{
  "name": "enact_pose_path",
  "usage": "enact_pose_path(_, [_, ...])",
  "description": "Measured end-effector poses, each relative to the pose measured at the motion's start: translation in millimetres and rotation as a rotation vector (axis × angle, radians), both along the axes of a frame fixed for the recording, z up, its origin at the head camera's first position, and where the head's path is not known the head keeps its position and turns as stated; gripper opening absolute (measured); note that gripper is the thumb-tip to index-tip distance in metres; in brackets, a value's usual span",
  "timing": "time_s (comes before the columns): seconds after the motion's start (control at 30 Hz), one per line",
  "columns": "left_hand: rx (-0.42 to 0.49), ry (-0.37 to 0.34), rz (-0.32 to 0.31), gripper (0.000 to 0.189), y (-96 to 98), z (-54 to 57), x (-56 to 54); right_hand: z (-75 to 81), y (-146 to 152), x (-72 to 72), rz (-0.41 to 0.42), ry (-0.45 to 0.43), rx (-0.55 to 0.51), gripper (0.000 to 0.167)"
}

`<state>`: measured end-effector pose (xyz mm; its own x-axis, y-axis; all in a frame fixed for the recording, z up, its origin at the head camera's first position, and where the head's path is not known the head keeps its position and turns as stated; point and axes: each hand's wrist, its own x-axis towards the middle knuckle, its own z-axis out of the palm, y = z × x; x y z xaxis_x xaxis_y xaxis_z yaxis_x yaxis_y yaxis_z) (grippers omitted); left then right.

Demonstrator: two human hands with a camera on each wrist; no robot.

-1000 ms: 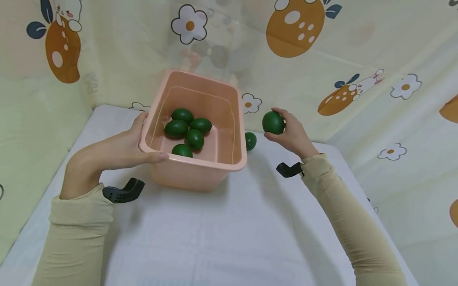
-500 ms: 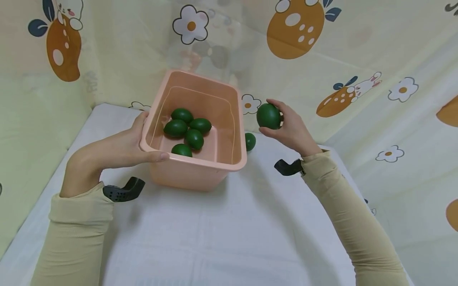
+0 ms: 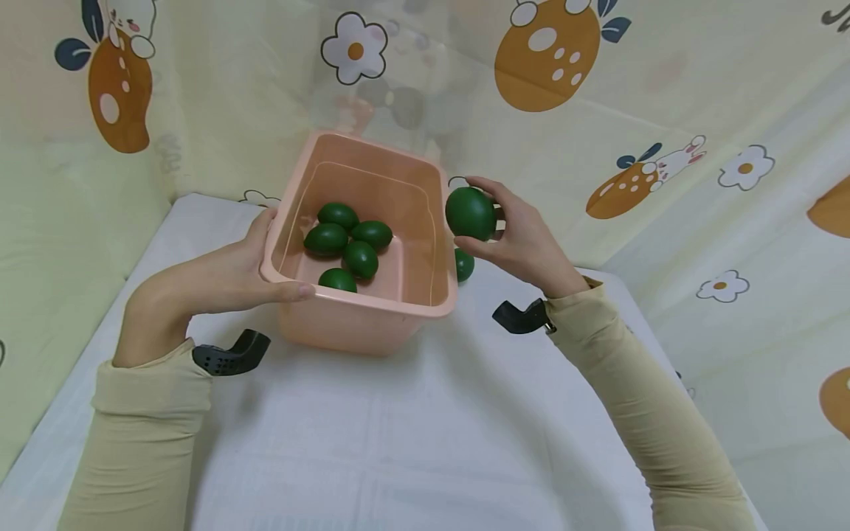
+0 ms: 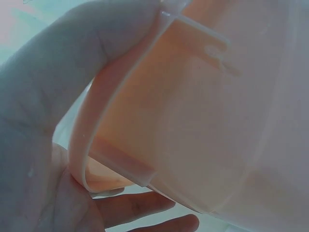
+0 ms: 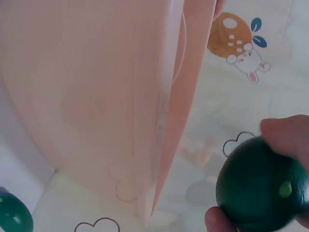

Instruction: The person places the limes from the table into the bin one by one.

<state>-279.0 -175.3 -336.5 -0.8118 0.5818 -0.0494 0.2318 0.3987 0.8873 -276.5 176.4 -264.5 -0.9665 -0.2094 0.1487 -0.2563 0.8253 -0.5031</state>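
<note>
My left hand [image 3: 226, 276] grips a peach-coloured plastic bin [image 3: 352, 324] at its left front corner, thumb along the front rim and fingers at the left side. In the left wrist view, the thumb lies over the bin's rim [image 4: 79, 140]. Several glossy dark green, egg-shaped fruits [image 3: 361, 259] lie on the bin's floor. Between thumb and fingers, my right hand [image 3: 527, 240] holds a similar green fruit [image 3: 470, 214] right at the bin's right rim. A pale stem spot marks this held fruit [image 5: 256, 188] in the right wrist view.
Another green fruit [image 3: 465, 267] sits on the white-covered table [image 3: 398, 435], right of the bin and partly hidden by it. Behind and beside the table hangs a cream curtain [image 3: 232, 96] printed with flowers and rabbits. Each wrist carries a black camera mount [image 3: 232, 354].
My right hand has carried its green fruit leftward and slightly up, from beside the bin to its right rim. The left hand and the bin have stayed in place.
</note>
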Motion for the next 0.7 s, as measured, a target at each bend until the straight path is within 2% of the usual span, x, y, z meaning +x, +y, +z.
enact_pose_path(0.1, [0.000,-0.003,-0.001,0.104,0.3,0.0,-0.1,1.4,-3,2.5,0.015,0.027,-0.035,0.075])
enact_pose_path(0.3, [0.008,-0.011,-0.004,0.104,1.4,-0.2,-0.8,5.0,-1,2.9,-0.019,0.118,-0.096,0.064])
enact_pose_path(0.7, [0.009,0.001,-0.002,0.104,1.5,-0.9,-0.7,0.6,21,-8.8,-0.120,0.123,-0.063,0.063])
